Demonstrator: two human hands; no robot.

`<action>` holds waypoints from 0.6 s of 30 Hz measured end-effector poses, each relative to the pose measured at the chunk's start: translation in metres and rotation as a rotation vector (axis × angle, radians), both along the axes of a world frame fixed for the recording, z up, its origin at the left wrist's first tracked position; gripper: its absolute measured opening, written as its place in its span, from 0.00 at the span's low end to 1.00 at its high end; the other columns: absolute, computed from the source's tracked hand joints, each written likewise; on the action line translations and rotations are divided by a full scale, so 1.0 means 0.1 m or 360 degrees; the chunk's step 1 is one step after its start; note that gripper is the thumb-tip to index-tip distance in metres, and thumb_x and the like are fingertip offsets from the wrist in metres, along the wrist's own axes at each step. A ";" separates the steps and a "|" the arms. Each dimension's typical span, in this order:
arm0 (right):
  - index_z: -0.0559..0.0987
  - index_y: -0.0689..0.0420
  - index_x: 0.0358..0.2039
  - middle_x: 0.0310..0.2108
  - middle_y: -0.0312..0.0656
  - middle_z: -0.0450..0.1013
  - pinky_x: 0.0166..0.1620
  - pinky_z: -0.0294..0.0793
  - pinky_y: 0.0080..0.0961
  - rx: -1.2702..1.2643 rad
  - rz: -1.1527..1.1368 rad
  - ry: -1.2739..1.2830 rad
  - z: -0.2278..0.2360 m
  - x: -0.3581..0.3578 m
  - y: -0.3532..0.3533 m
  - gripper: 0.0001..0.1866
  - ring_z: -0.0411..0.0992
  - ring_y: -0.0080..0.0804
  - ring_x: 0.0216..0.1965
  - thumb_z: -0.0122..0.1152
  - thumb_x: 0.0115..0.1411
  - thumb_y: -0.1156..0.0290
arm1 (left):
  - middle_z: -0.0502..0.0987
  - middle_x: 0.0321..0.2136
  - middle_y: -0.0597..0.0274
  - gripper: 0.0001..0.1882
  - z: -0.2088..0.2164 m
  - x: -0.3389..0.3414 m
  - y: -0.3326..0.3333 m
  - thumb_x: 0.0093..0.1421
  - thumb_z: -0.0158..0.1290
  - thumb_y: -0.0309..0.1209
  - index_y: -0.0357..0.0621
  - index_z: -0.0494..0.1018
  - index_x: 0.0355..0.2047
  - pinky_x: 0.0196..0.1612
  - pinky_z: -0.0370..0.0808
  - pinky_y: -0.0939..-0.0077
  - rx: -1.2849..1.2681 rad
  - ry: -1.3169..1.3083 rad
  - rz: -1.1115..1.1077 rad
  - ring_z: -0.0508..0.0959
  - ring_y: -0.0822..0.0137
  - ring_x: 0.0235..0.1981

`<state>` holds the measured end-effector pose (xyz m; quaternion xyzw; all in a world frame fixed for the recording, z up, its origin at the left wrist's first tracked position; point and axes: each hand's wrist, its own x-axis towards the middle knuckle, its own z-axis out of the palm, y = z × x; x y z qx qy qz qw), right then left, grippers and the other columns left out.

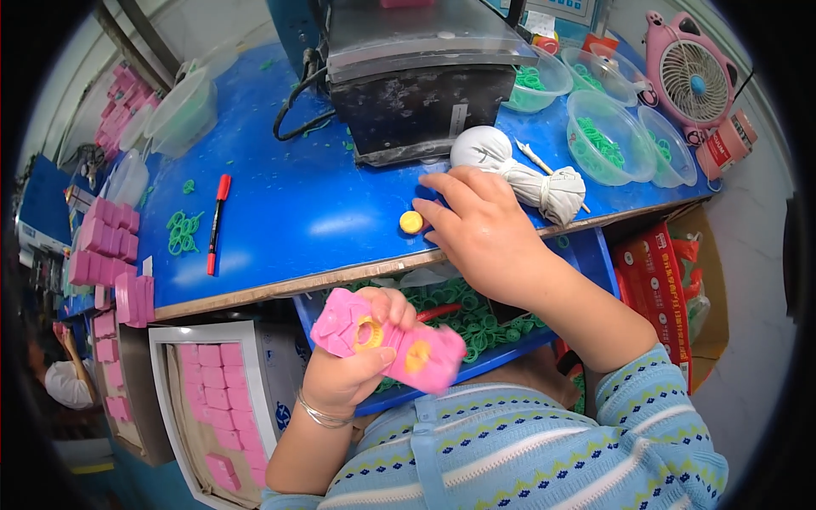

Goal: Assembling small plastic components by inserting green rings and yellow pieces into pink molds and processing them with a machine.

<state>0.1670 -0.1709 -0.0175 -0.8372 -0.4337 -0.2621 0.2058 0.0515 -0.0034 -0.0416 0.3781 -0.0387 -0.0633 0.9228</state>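
Note:
My left hand [353, 361] is closed round a pink block [344, 320] with yellow round parts set in its face; it is tilted above an open drawer, its right end blurred. At the table's front edge my right hand [484, 217] reaches over the blue top, fingers apart and holding nothing. Close to its fingertips lies a small round yellow piece [411, 223]; I cannot tell whether they touch. Just beyond that hand rests a white cloth bundle [552, 189], tied round the middle. The blue drawer [599, 263] below holds green rings [476, 327].
A dark machine [416, 106] stands at the back. Plastic bowls [608, 174] with green rings and a pink fan [693, 76] are at right. A red-and-black pen [218, 225] lies left. Pink blocks fill a white-framed tray [263, 374]. Another person [70, 382] sits far left.

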 end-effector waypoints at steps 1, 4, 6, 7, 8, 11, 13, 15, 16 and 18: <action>0.74 0.59 0.36 0.38 0.42 0.69 0.47 0.64 0.37 -0.0058 0.0034 0.0055 0.00 0.01 0.01 0.14 0.66 0.42 0.43 0.60 0.46 0.76 | 0.68 0.32 0.58 0.18 0.02 -0.02 -0.01 0.45 0.54 0.21 0.39 0.67 0.39 0.44 0.71 0.66 -0.0094 0.0072 -0.0017 0.73 0.63 0.34; 0.73 0.58 0.32 0.32 0.41 0.69 0.42 0.65 0.36 0.0059 0.0108 0.0361 -0.02 0.00 -0.01 0.10 0.67 0.41 0.37 0.60 0.46 0.77 | 0.69 0.37 0.55 0.22 0.17 -0.07 0.09 0.46 0.54 0.17 0.35 0.66 0.43 0.47 0.72 0.66 0.0563 0.0238 -0.0035 0.75 0.59 0.39; 0.73 0.59 0.30 0.29 0.40 0.68 0.38 0.66 0.34 0.0149 0.0119 0.0379 -0.03 -0.02 -0.01 0.09 0.67 0.39 0.33 0.61 0.46 0.78 | 0.70 0.39 0.53 0.21 0.17 -0.09 0.05 0.47 0.53 0.16 0.34 0.65 0.44 0.45 0.73 0.67 0.0829 0.0280 0.0047 0.75 0.61 0.39; 0.73 0.59 0.28 0.26 0.40 0.68 0.34 0.67 0.31 0.0237 0.0123 0.0396 -0.03 -0.04 -0.02 0.08 0.67 0.37 0.30 0.61 0.46 0.79 | 0.71 0.40 0.53 0.21 0.15 -0.10 0.02 0.48 0.53 0.15 0.34 0.65 0.44 0.46 0.73 0.69 0.0841 0.0262 0.0176 0.74 0.64 0.40; 0.73 0.59 0.28 0.26 0.40 0.68 0.34 0.67 0.31 0.0238 0.0127 0.0401 -0.02 -0.08 -0.02 0.08 0.67 0.37 0.30 0.61 0.46 0.79 | 0.72 0.41 0.54 0.21 0.12 -0.12 0.01 0.49 0.53 0.14 0.34 0.65 0.45 0.46 0.73 0.71 0.0852 0.0249 0.0308 0.74 0.67 0.41; 0.74 0.60 0.28 0.24 0.39 0.68 0.27 0.64 0.22 0.0735 0.0327 0.0793 0.09 -0.19 -0.06 0.07 0.66 0.30 0.26 0.62 0.46 0.82 | 0.73 0.41 0.52 0.20 0.09 -0.06 0.08 0.45 0.54 0.13 0.33 0.69 0.41 0.42 0.73 0.69 0.1674 -0.0458 0.0637 0.75 0.61 0.40; 0.75 0.60 0.28 0.24 0.39 0.67 0.27 0.64 0.22 0.0721 0.0467 0.0725 0.14 -0.25 -0.07 0.08 0.66 0.29 0.25 0.62 0.45 0.82 | 0.73 0.38 0.50 0.21 0.06 -0.03 0.12 0.39 0.56 0.14 0.34 0.71 0.38 0.41 0.73 0.66 0.2292 -0.1130 0.0793 0.74 0.53 0.39; 0.78 0.61 0.30 0.22 0.39 0.67 0.25 0.64 0.21 0.0686 0.0592 0.0662 0.16 -0.34 -0.08 0.10 0.65 0.28 0.23 0.65 0.43 0.82 | 0.73 0.37 0.50 0.21 0.09 -0.03 0.11 0.39 0.56 0.15 0.34 0.71 0.38 0.41 0.73 0.65 0.2391 -0.1148 0.0831 0.74 0.53 0.38; 0.77 0.61 0.29 0.21 0.39 0.65 0.23 0.63 0.22 0.0624 0.0645 0.0595 0.17 -0.35 -0.09 0.10 0.65 0.29 0.21 0.65 0.43 0.82 | 0.73 0.36 0.51 0.21 0.10 -0.03 0.10 0.40 0.56 0.15 0.35 0.71 0.38 0.40 0.73 0.65 0.2494 -0.1161 0.0875 0.74 0.53 0.38; 0.76 0.62 0.29 0.20 0.40 0.64 0.22 0.63 0.24 0.0503 0.0707 0.0586 0.16 -0.37 -0.09 0.10 0.65 0.31 0.20 0.65 0.44 0.80 | 0.74 0.34 0.51 0.22 0.09 -0.04 0.07 0.39 0.56 0.16 0.35 0.71 0.38 0.40 0.73 0.64 0.2494 -0.1151 0.0950 0.74 0.52 0.37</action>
